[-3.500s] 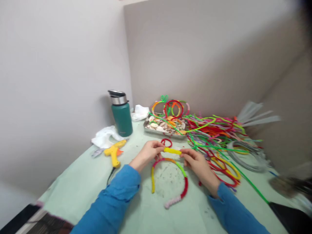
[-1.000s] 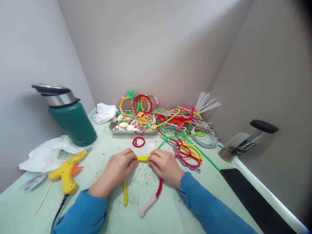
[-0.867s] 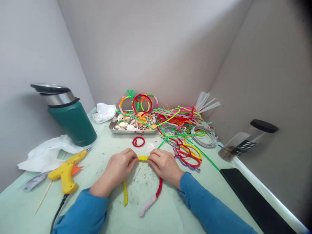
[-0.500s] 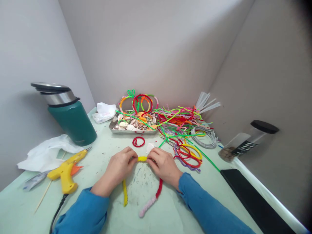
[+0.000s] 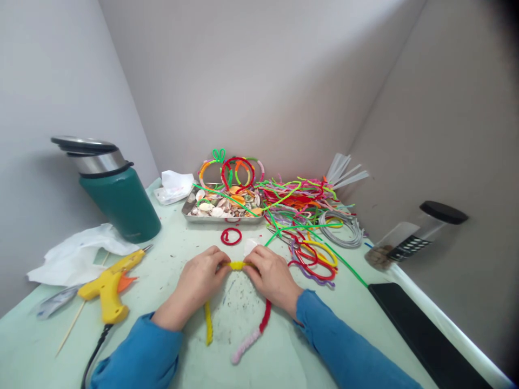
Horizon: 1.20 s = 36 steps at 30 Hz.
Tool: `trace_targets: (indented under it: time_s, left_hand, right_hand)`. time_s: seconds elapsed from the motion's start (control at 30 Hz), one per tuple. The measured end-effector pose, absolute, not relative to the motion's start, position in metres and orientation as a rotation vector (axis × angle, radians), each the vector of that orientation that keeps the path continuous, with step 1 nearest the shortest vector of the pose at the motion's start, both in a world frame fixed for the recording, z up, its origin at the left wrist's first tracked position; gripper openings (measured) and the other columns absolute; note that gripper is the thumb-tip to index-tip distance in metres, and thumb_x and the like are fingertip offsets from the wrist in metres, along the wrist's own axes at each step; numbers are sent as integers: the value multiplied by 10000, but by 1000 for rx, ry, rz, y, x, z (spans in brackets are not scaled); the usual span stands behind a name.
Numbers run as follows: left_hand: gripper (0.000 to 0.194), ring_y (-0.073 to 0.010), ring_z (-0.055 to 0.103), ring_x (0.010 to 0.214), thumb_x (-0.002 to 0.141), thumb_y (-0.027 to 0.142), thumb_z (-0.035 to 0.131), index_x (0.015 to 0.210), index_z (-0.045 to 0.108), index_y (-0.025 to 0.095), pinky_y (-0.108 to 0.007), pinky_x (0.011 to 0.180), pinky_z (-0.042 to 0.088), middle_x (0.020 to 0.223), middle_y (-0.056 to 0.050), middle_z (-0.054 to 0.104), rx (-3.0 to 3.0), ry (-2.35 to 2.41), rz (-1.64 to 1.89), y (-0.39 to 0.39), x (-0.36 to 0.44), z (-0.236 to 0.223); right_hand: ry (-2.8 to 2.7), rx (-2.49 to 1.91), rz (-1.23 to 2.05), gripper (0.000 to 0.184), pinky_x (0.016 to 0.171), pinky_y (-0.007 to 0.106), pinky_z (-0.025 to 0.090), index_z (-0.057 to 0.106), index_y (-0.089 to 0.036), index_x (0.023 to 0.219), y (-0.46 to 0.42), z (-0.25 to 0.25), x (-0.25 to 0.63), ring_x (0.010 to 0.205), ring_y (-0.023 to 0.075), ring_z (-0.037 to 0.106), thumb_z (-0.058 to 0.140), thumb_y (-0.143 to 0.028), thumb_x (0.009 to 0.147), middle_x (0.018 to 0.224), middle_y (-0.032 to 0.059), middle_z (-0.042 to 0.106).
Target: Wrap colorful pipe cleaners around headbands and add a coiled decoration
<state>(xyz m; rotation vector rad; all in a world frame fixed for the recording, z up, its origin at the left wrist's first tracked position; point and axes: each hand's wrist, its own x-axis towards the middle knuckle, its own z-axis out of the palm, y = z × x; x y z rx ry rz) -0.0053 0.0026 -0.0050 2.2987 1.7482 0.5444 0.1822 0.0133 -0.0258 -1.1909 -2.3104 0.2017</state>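
Observation:
Both hands pinch a wrapped pipe cleaner above the middle of the table, with a short yellow stretch showing between the fingertips. My left hand is closed on its left side, and a yellow end hangs below that hand. Closed on the right side is my right hand; under it the strip curves down in red and then pale pink. The fingers hide the parts they grip. Just beyond my hands lies a small red pipe cleaner coil, and a small clear piece sits behind my right fingers.
A metal tray of shells stands at the back, with wrapped rings over it. Pipe cleaners heap to its right. At left are a green bottle, a tissue and a yellow glue gun. A clear jar stands right.
Both hands keep their pinch on the pipe cleaner, with only slight finger shifts. The view has moved very slightly; everything else stays in place.

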Motion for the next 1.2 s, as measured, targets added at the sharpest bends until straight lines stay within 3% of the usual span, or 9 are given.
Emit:
trace_targets:
  time_s: [0.33, 0.5, 0.67, 0.9, 1.2]
  left_hand:
    - [151, -150, 569, 719, 777, 259, 503, 840, 631, 211, -249, 638, 388, 849, -24, 619, 2248, 1777, 503, 4, -4, -6]
    - [205, -167, 570, 731, 782, 345, 508, 872, 625, 202, -256, 629, 396, 823, -33, 637, 2174, 1747, 547, 6, -8, -6]
    - [175, -166, 566, 720, 764, 357, 532, 798, 626, 214, -260, 621, 379, 802, -22, 623, 2178, 1843, 492, 7, -3, -6]
    - [128, -160, 565, 711, 777, 314, 519, 809, 599, 220, -249, 588, 348, 788, -12, 605, 2250, 1881, 479, 5, 1, -9]
    - [114, -169, 575, 717, 796, 267, 486, 755, 569, 200, -257, 581, 344, 798, -23, 608, 2332, 1923, 415, 2, 6, -7]
  right_hand:
    - [-2268, -1244, 269, 71, 686, 254, 378, 578, -189, 846, 14, -25, 182, 830, 150, 515, 539, -247, 839, 872, 30, 555]
    - [-2235, -1199, 407, 174, 663, 244, 383, 576, -192, 937, 18, -26, 187, 795, 141, 526, 584, -314, 814, 889, 25, 566]
    - [-2238, -1269, 301, 105, 661, 251, 369, 576, -193, 818, 15, -26, 179, 799, 147, 520, 568, -297, 825, 836, 22, 556]
    - [-2244, -1270, 246, 138, 638, 252, 362, 559, -197, 857, 12, -26, 175, 800, 151, 517, 583, -324, 810, 855, 25, 553]
    - [-2328, -1371, 51, 40, 640, 275, 369, 533, -181, 790, 16, -28, 165, 738, 164, 515, 561, -200, 768, 814, 38, 554]
